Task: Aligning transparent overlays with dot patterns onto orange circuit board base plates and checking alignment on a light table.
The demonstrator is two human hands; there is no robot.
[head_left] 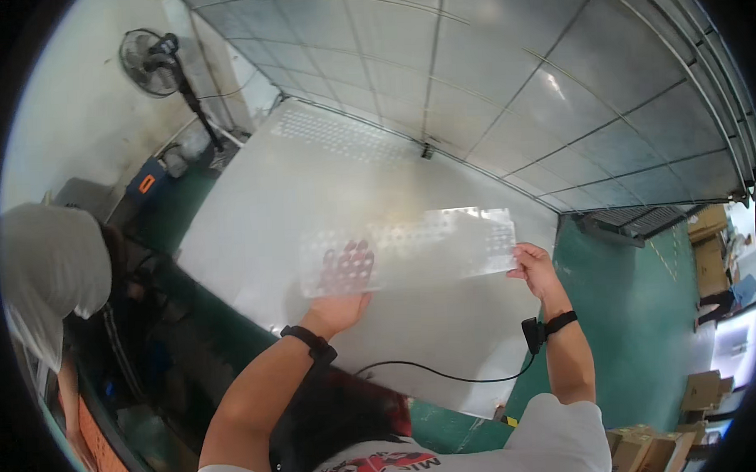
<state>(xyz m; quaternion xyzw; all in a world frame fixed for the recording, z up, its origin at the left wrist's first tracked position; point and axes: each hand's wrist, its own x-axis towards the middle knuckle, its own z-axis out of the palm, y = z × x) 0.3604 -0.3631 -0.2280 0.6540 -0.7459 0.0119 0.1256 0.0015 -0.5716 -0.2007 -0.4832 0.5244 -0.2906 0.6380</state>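
Observation:
A long clear plastic sheet with rows of round dots or holes spans both hands above a pale table. My left hand lies flat beneath its left end, fingers stretched out and showing through the plastic. Whether the palm touches the sheet I cannot tell. At the sheet's right end, my right hand pinches the edge between thumb and fingers. A second dotted clear area lies near the table's far left corner.
The pale tabletop ends at a metal-framed panel wall. A black cable crosses its near part. A standing fan and another person are at left. Cardboard boxes stand at lower right.

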